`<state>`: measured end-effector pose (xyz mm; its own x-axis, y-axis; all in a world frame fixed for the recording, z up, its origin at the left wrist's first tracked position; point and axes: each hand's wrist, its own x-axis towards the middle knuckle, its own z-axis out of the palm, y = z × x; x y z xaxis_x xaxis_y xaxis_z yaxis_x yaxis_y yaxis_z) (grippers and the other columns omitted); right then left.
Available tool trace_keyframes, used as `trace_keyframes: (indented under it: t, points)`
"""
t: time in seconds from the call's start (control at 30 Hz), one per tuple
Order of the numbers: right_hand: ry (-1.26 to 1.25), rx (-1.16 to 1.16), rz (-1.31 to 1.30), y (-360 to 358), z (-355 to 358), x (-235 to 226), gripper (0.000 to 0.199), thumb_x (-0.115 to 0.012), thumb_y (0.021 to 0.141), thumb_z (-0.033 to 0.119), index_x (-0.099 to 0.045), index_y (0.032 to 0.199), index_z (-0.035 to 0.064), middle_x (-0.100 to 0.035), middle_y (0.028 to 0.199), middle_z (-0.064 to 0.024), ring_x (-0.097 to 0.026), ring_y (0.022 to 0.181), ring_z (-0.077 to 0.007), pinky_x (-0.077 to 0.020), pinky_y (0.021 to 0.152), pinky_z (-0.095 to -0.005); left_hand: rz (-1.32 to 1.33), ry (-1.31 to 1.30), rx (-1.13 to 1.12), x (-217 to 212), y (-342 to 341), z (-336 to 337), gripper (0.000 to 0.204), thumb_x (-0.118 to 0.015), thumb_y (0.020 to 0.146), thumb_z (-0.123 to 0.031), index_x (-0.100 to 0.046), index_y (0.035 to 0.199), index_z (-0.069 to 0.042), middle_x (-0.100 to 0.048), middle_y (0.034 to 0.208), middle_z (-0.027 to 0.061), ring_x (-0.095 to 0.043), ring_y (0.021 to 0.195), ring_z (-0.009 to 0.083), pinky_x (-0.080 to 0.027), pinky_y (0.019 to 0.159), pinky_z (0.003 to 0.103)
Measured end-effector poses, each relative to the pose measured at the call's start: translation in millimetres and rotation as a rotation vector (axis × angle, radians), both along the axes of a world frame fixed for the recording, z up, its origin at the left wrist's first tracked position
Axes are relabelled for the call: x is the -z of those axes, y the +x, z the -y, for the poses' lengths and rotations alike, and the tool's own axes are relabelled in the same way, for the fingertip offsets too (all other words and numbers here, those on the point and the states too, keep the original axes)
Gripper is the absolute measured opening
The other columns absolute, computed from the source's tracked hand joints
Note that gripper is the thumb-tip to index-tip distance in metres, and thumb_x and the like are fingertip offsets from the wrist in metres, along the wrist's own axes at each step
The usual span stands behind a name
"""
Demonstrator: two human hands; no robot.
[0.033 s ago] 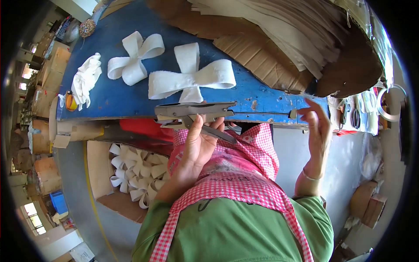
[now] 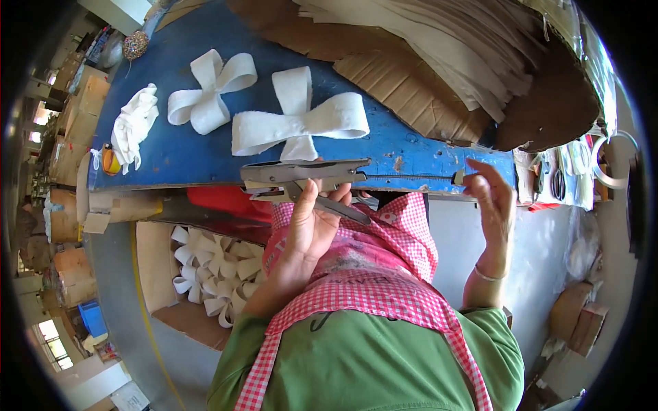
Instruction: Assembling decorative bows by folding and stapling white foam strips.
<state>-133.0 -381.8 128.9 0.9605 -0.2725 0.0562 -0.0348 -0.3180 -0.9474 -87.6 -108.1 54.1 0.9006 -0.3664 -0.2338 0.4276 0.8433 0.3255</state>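
Note:
My left hand (image 2: pixel 308 236) is wrapped round a grey metal plier stapler (image 2: pixel 301 171), held level at the table's near edge. From the stapler's right end a thin spring rod (image 2: pixel 411 178) sticks far out, with a small metal end piece (image 2: pixel 458 178) at its tip. Beside that tip is my right hand (image 2: pixel 495 212), fingers parted and bent; whether a fingertip touches the end piece I cannot tell. Just beyond the stapler lies a white looped fabric bow (image 2: pixel 298 123). A second white bow (image 2: pixel 212 90) rests farther left.
The blue table (image 2: pixel 404 130) carries crumpled white gloves (image 2: pixel 135 127) at left. Pale fabric strips (image 2: pixel 425 41) lie on brown cardboard (image 2: pixel 411 96) at the far right. Below left stands a carton (image 2: pixel 156 274) of white bows. Tools (image 2: pixel 540 178) hang at the right edge.
My right hand has shifted slightly left, nearer the rod's end piece. The stapler stays in my left hand.

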Motion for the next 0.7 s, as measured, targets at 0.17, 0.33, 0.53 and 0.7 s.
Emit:
trace_keyframes:
  t: [0.17,0.33,0.53,0.7]
  points:
    - [0.191,-0.129,-0.059,-1,4,12,0.022,-0.060,0.084,0.012,-0.059,0.100,-0.0036,-0.063,0.082,-0.0075,-0.062,0.075,-0.0132,-0.0477,0.064,-0.0234,0.034,0.079,0.022,-5,-2,2,0.048,-0.058,0.087,-0.025,-0.039,0.129,-0.014,-0.053,0.118,0.0075,-0.058,0.100,0.0218,-0.046,0.088,0.035]
    - [0.276,-0.110,-0.054,5,0,23,0.014,-0.059,0.075,-0.006,-0.059,0.089,-0.0046,-0.063,0.082,-0.0076,-0.060,0.074,-0.0114,-0.0479,0.067,-0.0229,0.068,0.110,0.026,-9,-5,6,0.045,-0.058,0.087,-0.023,-0.042,0.127,-0.013,-0.054,0.116,0.0081,-0.059,0.099,0.0228,-0.046,0.088,0.035]
    - [0.279,-0.205,-0.111,9,-27,21,0.016,-0.061,0.073,-0.009,-0.059,0.089,-0.0056,-0.063,0.081,-0.0071,-0.058,0.074,-0.0100,-0.0472,0.069,-0.0218,0.069,0.105,0.026,-12,-10,9,0.043,-0.057,0.088,-0.020,-0.042,0.127,-0.011,-0.055,0.114,0.0094,-0.059,0.099,0.0236,-0.046,0.089,0.037]
    - [0.512,-0.241,-0.130,8,-58,38,0.015,-0.065,0.075,-0.005,-0.059,0.089,-0.0045,-0.064,0.080,-0.0086,-0.059,0.071,-0.0104,-0.0477,0.064,-0.0218,0.121,0.231,0.031,-9,-16,19,0.045,-0.059,0.086,-0.015,-0.041,0.127,-0.006,-0.055,0.111,0.0099,-0.058,0.098,0.0232,-0.048,0.087,0.037]
